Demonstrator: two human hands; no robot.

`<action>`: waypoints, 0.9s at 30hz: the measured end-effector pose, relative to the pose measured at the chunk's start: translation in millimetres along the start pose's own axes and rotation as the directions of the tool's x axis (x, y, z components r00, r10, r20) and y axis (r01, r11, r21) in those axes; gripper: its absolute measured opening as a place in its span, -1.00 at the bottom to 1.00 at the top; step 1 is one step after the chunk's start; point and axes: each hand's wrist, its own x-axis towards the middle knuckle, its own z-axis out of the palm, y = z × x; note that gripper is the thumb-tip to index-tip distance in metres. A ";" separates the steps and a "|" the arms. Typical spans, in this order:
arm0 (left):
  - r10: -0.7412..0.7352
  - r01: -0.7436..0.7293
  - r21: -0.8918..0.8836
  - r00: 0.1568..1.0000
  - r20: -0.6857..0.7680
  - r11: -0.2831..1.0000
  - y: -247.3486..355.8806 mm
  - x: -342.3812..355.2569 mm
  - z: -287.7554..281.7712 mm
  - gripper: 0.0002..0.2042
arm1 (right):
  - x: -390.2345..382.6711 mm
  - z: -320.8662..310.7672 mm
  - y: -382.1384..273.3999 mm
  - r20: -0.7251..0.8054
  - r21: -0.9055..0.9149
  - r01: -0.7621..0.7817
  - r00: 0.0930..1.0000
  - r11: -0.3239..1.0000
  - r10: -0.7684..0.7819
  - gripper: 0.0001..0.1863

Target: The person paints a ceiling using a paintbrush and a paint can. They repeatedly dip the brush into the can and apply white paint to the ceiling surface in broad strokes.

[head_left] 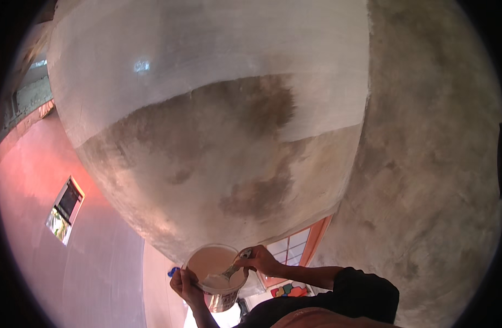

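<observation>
A round paint bucket (pixel 222 302) is up in front of my body, and my left hand (pixel 188 287) is closed on its rim at the left side. Pale paint (pixel 204 259) shows inside it. My right hand (pixel 260 261) grips a paintbrush (pixel 232 270) by the handle, over the bucket's right rim. The brush slants down to the left, with its pale, coated bristles low inside the bucket at the paint. Facing me, the wall (pixel 201 158) has a light painted band (pixel 218 41) above and bare, blotchy brown-grey plaster below.
Another bare plaster wall (pixel 426 153) stands on the right. A glazed door with an orange frame (pixel 318 240) lies below, near a colourful mat (pixel 290 290). At the left, a pinkish wall (pixel 111 240) has a small window (pixel 66 208). A blue object (pixel 173 271) is beyond my left hand.
</observation>
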 end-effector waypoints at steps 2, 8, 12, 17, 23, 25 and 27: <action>-0.021 0.022 -0.073 1.000 0.014 0.997 2.4 0.5 1.9 -0.63 | 2.6 -2.5 -2.1 -0.005 -0.042 0.099 0.995 0.994 -0.100 -0.87; -0.046 0.052 -0.116 0.998 0.049 0.992 3.6 0.9 7.4 -0.63 | 11.1 -4.4 -1.2 -0.010 -0.399 0.410 0.892 0.820 -0.451 -0.77; -0.046 0.044 0.032 0.997 0.055 0.999 17.9 -4.9 9.0 -0.62 | 13.0 -13.9 7.2 0.172 -0.748 0.505 0.774 0.430 -0.610 -0.67; -0.072 0.075 0.060 0.997 -0.041 0.995 19.6 -0.4 5.3 -0.65 | 2.9 -11.1 10.4 0.065 -0.744 0.508 0.702 0.435 -0.709 -0.66; -0.046 0.045 0.029 0.998 0.040 0.999 39.9 -13.4 7.5 -0.69 | -21.7 -2.1 -22.7 -0.118 -0.171 0.188 0.971 0.967 -0.210 -0.85; -0.043 0.048 -0.053 0.995 0.095 0.997 34.3 -10.8 -5.7 -0.69 | -18.3 8.8 -15.3 -0.061 -0.097 0.085 0.994 0.992 -0.092 -0.87; -0.058 0.065 -0.086 0.995 0.086 0.994 39.2 -7.7 -9.9 -0.69 | -11.8 18.1 -14.6 -0.034 0.010 0.039 0.999 0.999 -0.038 -0.88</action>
